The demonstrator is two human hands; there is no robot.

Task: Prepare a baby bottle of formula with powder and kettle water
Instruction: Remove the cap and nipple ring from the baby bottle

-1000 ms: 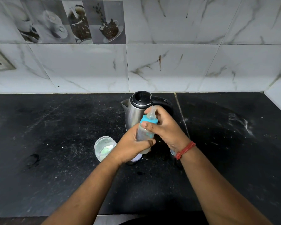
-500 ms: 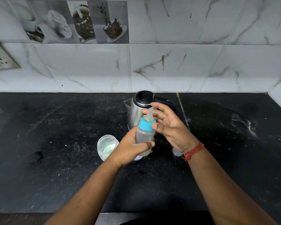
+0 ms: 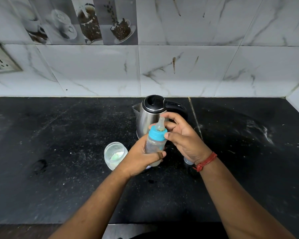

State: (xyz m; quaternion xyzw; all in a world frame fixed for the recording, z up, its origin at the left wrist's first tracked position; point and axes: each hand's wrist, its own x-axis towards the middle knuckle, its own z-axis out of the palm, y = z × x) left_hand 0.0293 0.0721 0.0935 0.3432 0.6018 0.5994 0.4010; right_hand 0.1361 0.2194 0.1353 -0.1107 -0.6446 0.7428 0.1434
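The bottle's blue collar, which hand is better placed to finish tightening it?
Probably the right hand: its open fingers sit beside the blue collar and nipple, free to twist. The left hand is wrapped around the baby bottle, steadying it.

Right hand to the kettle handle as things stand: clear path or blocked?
Probably yes. The right hand is open, fingertips just off the blue collar of the bottle, which the left hand holds. The black kettle handle sits directly behind the right hand with nothing visible between them.
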